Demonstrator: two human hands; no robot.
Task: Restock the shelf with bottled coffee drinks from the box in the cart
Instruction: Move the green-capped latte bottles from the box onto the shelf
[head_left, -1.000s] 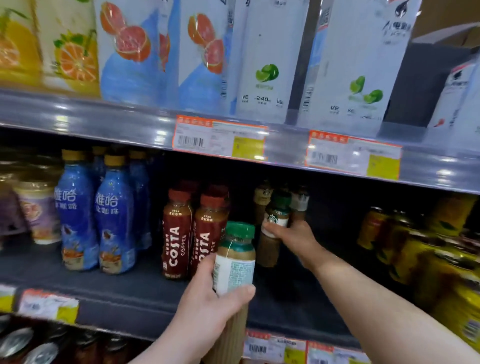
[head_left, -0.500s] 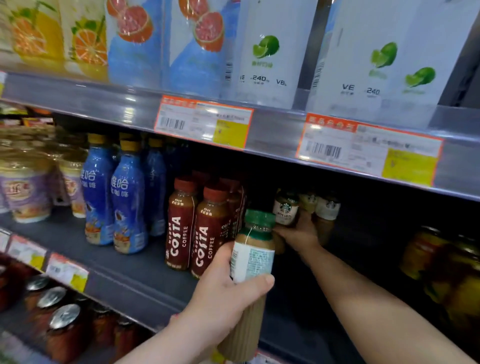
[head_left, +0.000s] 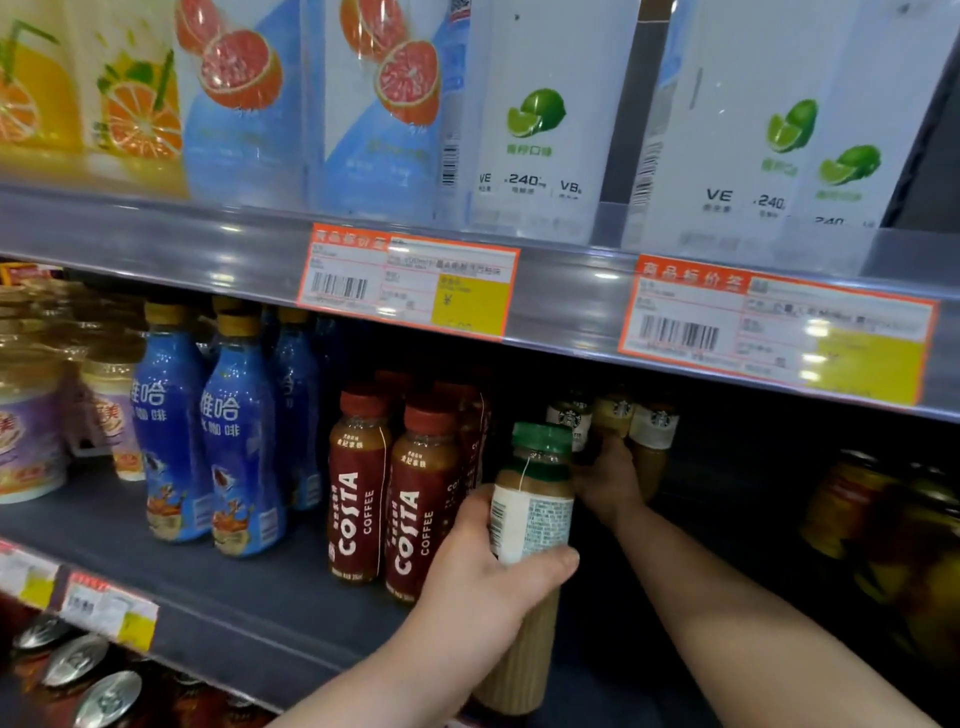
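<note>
Head view: the left hand (head_left: 483, 587) grasps a green-capped coffee bottle (head_left: 535, 499) in front of the middle shelf (head_left: 234, 597). The bottle stands almost upright, long axis vertical, cap up, with its base hanging below the shelf's front edge. The thumb lies across the white label and the fingers wrap round the far side, so the cap rises above the grip and the ribbed tan body drops beneath it.

Costa bottles (head_left: 358, 483) stand just to its left, and dim jars (head_left: 883, 519) sit well to the right. Between them lies bare dark shelf floor, under the overhanging price rail (head_left: 571, 306).

The right hand (head_left: 610, 480) reaches deep into that gap to three Starbucks bottles (head_left: 657, 423). Its fingers rest against the middle one, but in the gloom I cannot tell whether they clasp it.
</note>
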